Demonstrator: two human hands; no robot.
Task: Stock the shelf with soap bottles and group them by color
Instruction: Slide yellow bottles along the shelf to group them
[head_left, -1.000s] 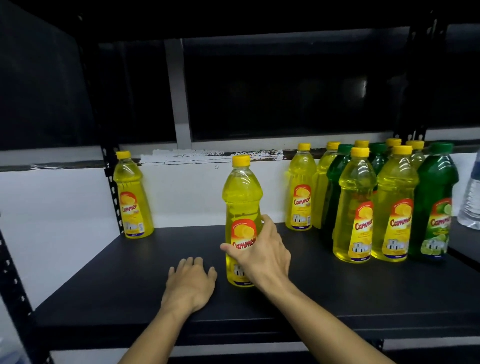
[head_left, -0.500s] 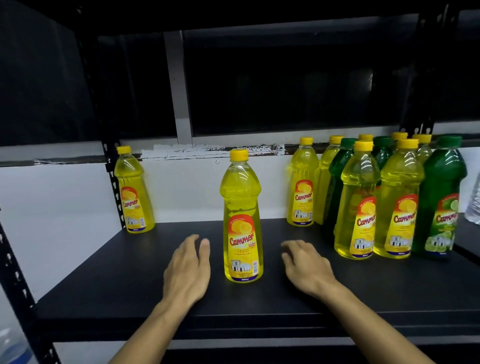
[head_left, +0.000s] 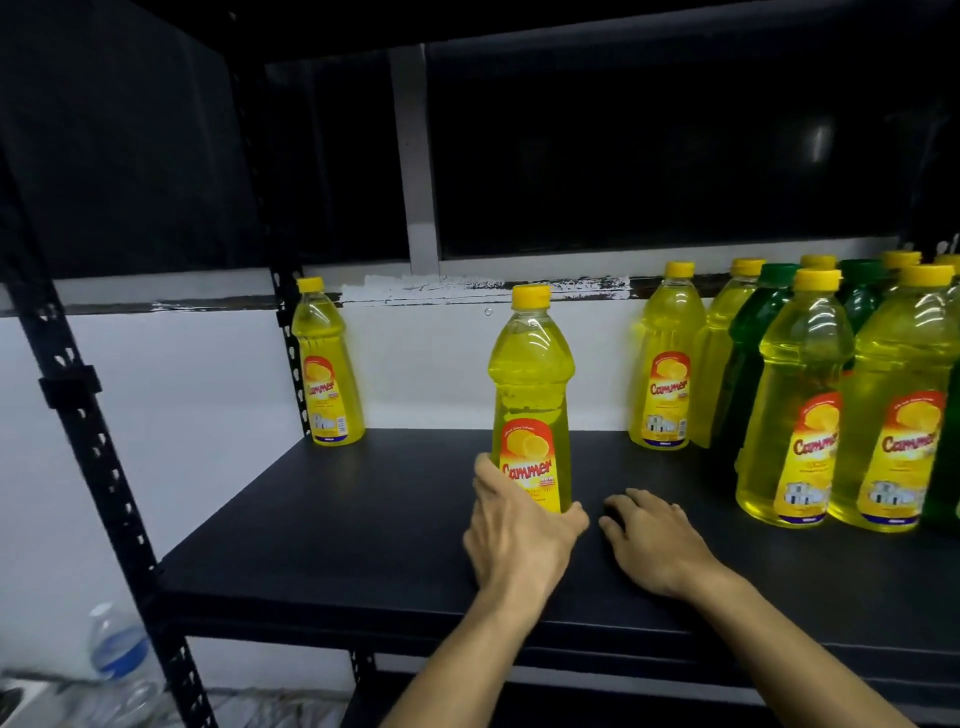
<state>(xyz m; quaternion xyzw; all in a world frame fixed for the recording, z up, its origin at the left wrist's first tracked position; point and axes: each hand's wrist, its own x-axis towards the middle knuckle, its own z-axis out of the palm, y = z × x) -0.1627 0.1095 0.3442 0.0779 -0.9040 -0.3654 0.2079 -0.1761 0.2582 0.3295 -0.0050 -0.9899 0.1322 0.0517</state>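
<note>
Black shelf (head_left: 363, 519): left hand (head_left: 519, 530) wraps the yellow soap bottle (head_left: 531, 395); right hand (head_left: 649, 540) lies flat, empty. Slide it upright toward yellows.

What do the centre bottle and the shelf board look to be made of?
Centre bottle: clear glossy plastic, likely; yellow liquid shows through, highlights on the shoulder, opaque yellow cap, printed label. Shelf board: matte black, no glare; painted metal or laminate, cannot tell.
</note>
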